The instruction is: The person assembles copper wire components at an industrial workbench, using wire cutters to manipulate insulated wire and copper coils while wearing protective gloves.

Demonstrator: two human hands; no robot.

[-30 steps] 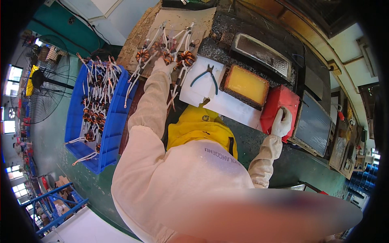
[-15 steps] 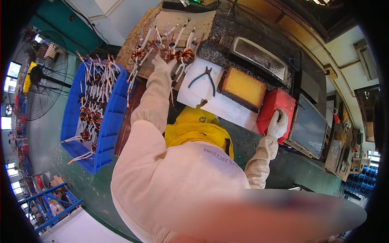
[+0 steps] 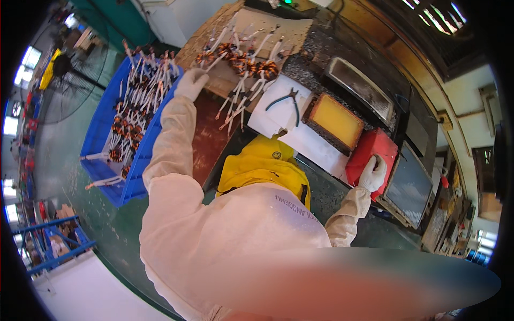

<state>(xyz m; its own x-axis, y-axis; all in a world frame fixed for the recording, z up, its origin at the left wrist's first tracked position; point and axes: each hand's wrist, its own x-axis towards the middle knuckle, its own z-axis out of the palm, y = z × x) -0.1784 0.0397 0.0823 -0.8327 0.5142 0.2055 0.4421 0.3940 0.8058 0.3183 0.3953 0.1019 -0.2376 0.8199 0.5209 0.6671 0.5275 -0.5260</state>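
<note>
Both hands are gloved in white and set well apart. At the left, the left hand (image 3: 191, 84) is beside the bench's near-left corner, its thumb standing a little off from the fingers; whether it holds anything cannot be told from this angle. Just to its right, a cluster of copper-and-black wound coils (image 3: 267, 70) lies on a tan board (image 3: 292, 31), their white leads pointing both away from the person and back over the edge. On its other side sits a blue bin (image 3: 143, 160), filled with similar coils and leads.

The right hand (image 3: 373, 174) rests with bent fingers against a red box (image 3: 370, 143); it seems to touch the near side, though a firm grip cannot be confirmed. A grey panel (image 3: 409, 184) leans just right of the box. Between the hands, on a white sheet (image 3: 261, 116), lie dark-handled cutters (image 3: 297, 111), open in a V. Beside them, near the red box, is a yellow slab (image 3: 336, 121) within a dark, crusted frame (image 3: 327, 140).
</note>
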